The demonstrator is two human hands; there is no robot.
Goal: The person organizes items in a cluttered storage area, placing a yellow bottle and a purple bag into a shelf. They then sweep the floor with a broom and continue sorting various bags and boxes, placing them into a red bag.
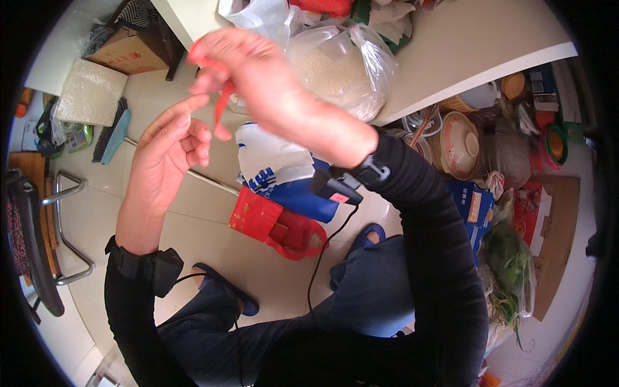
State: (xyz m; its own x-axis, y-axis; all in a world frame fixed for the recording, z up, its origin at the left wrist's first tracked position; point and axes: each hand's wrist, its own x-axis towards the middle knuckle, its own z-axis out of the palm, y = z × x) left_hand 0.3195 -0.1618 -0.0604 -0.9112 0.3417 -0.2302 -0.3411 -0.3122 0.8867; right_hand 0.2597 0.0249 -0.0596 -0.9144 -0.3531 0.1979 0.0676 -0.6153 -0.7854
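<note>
My right hand [261,77], blurred, is raised in front of the shelf with its fingers curled around a red strip [221,113], which looks like ribbon or thin plastic. One end of the strip dangles below the fingers. Just lower and to the left, my left hand [167,140] is held up with bent, parted fingers and nothing in it. Its fingertips are close to the strip, apparently without touching. Behind my right hand, a clear plastic bag of pale grain [333,72] rests on the white shelf [464,43].
On the tiled floor lie a blue-and-white bag [290,184], a red box [255,213] and a red bag [302,239]. A broom [116,133] and metal-framed chair [36,242] are left. Under the shelf at right are a lidded pot [459,145] and bagged greens [508,251].
</note>
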